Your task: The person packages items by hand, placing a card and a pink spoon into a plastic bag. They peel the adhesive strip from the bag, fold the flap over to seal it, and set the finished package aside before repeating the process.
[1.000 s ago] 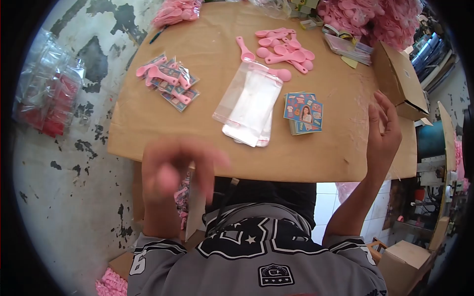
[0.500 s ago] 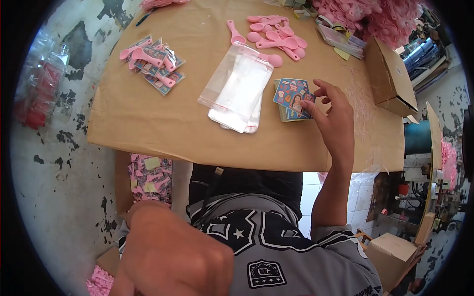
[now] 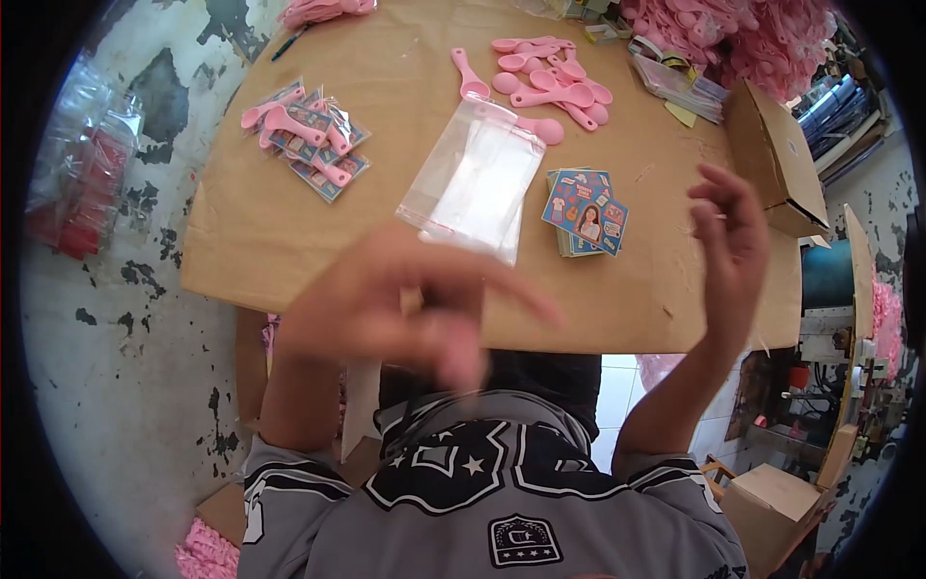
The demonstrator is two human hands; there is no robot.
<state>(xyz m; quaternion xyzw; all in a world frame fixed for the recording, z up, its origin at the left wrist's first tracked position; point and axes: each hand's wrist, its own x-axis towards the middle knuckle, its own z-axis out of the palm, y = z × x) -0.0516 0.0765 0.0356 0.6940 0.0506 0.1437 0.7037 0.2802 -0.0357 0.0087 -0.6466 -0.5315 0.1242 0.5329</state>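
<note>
My left hand (image 3: 400,299), blurred by motion, hangs over the table's front edge, index finger stretched out and thumb apart, holding nothing I can see. It covers the near end of a stack of clear plastic bags (image 3: 479,181). Off to the right, my right hand (image 3: 730,241) is raised with loosely curled, parted fingers and nothing in it. Between the hands lies a stack of printed cards (image 3: 585,207), its top card turned askew. Beyond the bags is a loose pile of pink spoons (image 3: 555,89). At left, bagged cards with pink spoons (image 3: 313,140) lie heaped.
The table (image 3: 260,241) is covered in brown paper. A cardboard box (image 3: 779,159) stands at its right edge, near a large heap of pink spoons (image 3: 743,39) and some tape rolls (image 3: 646,45). A pen (image 3: 289,43) lies at the far left.
My right hand has left the card stack and moved right; the top card now sits rotated on it. My left hand has come up from near my chest to the table's front edge.
</note>
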